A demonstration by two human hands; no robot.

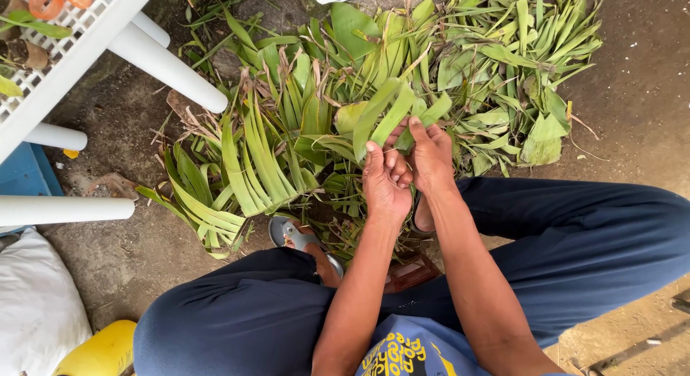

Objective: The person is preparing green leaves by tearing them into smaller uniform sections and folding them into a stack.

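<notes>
We note both hands, left hand and right hand, with fingers clenched on one green leaf strip; large leaf pile on the ground appears unworked.

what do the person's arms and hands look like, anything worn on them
Both forearms are bare from the elbows down, with no sleeves in view. The left hand and right hand wear no gloves, and no rings, watch or bracelet show on them. The fingers are bare with short nails. Below the arms are dark blue trousers and a blue printed shirt.
</notes>
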